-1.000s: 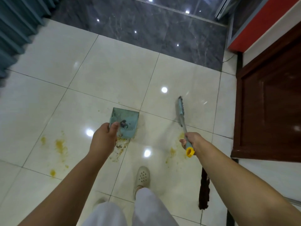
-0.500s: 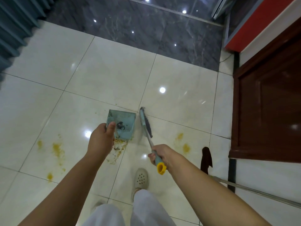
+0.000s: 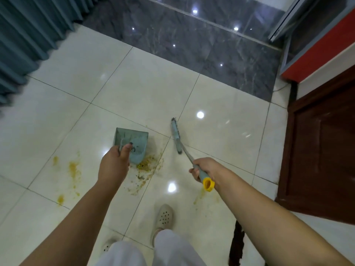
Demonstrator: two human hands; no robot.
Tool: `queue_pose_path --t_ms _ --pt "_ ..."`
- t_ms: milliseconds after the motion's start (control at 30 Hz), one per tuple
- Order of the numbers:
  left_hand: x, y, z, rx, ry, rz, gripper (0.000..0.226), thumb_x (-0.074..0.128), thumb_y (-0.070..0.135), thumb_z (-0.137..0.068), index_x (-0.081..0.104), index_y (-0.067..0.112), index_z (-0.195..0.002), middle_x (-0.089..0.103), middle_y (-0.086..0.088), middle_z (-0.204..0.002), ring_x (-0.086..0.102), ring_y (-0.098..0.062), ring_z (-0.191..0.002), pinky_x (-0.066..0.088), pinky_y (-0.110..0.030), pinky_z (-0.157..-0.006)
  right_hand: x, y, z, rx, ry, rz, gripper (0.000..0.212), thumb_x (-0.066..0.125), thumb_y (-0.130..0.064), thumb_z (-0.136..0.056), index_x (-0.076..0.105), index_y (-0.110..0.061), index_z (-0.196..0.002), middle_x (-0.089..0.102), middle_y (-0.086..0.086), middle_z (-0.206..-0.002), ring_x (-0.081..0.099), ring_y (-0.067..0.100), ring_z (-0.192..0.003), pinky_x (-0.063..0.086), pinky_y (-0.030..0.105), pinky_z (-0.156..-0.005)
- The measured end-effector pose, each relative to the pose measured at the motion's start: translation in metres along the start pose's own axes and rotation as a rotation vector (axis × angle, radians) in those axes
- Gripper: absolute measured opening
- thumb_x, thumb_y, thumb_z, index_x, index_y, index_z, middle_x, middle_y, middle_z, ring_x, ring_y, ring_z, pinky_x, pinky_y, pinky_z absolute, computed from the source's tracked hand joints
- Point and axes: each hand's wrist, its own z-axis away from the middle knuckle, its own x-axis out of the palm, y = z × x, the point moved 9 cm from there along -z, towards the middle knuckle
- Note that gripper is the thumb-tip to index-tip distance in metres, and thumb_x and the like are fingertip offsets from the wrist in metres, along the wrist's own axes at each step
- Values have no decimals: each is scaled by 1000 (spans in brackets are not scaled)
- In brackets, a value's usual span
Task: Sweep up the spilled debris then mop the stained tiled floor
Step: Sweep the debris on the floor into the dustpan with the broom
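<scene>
Yellow stains and crumbs are lying on cream tiles between dustpan and broom.

Yellow stains (image 3: pixel 73 169) are marking the tiled floor (image 3: pixel 149 89) at left. Beside them, the left hand (image 3: pixel 114 166) is gripping the teal dustpan (image 3: pixel 132 144), fingers curled round its handle. Debris (image 3: pixel 147 166) is lying just at its lip. Farther right, the right hand (image 3: pixel 206 169) is wrapping its fingers round the broom (image 3: pixel 176 138) handle.

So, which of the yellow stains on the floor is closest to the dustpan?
The debris-strewn patch right at the dustpan lip; the other stains lie apart, left and under the right forearm.
</scene>
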Motion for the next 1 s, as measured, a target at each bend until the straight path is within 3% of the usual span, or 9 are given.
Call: queue_pose_path --t_ms 100,200,300,367,433,533,600,733,1000 --pt "-10 -9 -4 -2 49 -14 40 40 48 -95 53 15 -77 53 -4 -61 48 -23 -53 42 -36 -55 -10 -35 -11 -39 49 50 17 33 -9 -101 40 0 -89 45 15 -73 31 8 -16 30 8 -26" --pt "-19 -22 -9 -11 93 4 38 40 49 -95 50 19 -73 53 -4 -60 47 -23 -51 42 -38 -55 -12 -66 -21 -75 85 76 12 33 -9 -101 37 0 -108 45 17 -75 32 8 -17 30 7 -26" --pt "-26 -37 -12 -40 108 26 39 41 49 -95 49 20 -71 53 -4 -59 47 -24 -52 42 -40 -56 -6 -91 -33 -118 131 107 31 31 -8 -102 37 -2 -131 46 17 -77 38 10 -32 32 8 -27" --pt "-32 -46 -12 -51 114 15 40 41 51 -94 48 19 -71 54 -4 -60 47 -22 -51 43 -40 -55 3 -99 -42 -130 150 133 37 31 -8 -102 34 -1 -138 45 17 -78 39 9 -27 32 8 -27" --pt "-39 -55 -12 -54 124 11 40 41 51 -94 49 18 -73 54 -3 -59 47 -20 -49 42 -37 -53 14 -101 -53 -129 160 158 38 33 -8 -102 33 -2 -140 47 18 -88 41 11 -24 34 9 -27" --pt "-50 -66 -11 -63 143 -35 40 39 51 -94 51 18 -74 55 -2 -58 49 -18 -47 42 -32 -49 34 -91 -69 -119 166 190 35 40 -8 -100 38 -4 -135 44 16 -102 43 14 -44 38 11 -29" --pt "-58 -72 -11 -72 157 -45 41 39 50 -95 51 17 -74 56 -2 -58 49 -18 -47 42 -30 -49 49 -74 -73 -82 147 227 27 41 -8 -99 43 -8 -126 46 15 -100 40 14 -52 39 12 -30" --pt "-72 -84 -11 -86 148 13 38 41 46 -96 49 17 -73 54 -3 -58 48 -19 -48 42 -31 -50 79 -27 -67 -14 86 389 16 38 -8 -98 40 -3 -113 45 13 -84 39 13 -49 39 12 -32" --pt "-108 -99 -6 -74 122 115 36 43 43 -96 47 18 -70 49 -2 -59 44 -21 -51 39 -36 -55 132 61 -20 39 24 525 30 40 -7 -98 40 -1 -127 42 8 -70 38 12 -49 36 12 -31"
